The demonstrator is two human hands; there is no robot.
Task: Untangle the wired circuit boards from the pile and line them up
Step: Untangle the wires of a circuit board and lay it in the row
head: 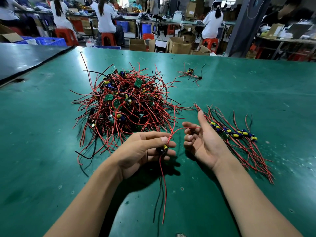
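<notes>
Here, a small wired circuit board (163,149), a yellow capacitor showing on it, sits pinched between the thumb tip and the curled fingers (168,152) of the left hand (142,151), held just above the green table (42,142). Its lower leads (164,189), red and black, hang down from under those fingers toward the near edge. One upper red lead (179,129) rises past the thumb, bends right and runs over the fingertips of the right hand (203,144), which lies palm up, its fingers relaxed, loosely curled and apart, clamping nothing. Beyond the left hand lies the tangled pile (126,100) of boards and red wires. Just right of the right hand, a row of boards (234,133) lies side by side, wires trailing toward the near edge. A small separate cluster (190,74) lies farther back on the table.
</notes>
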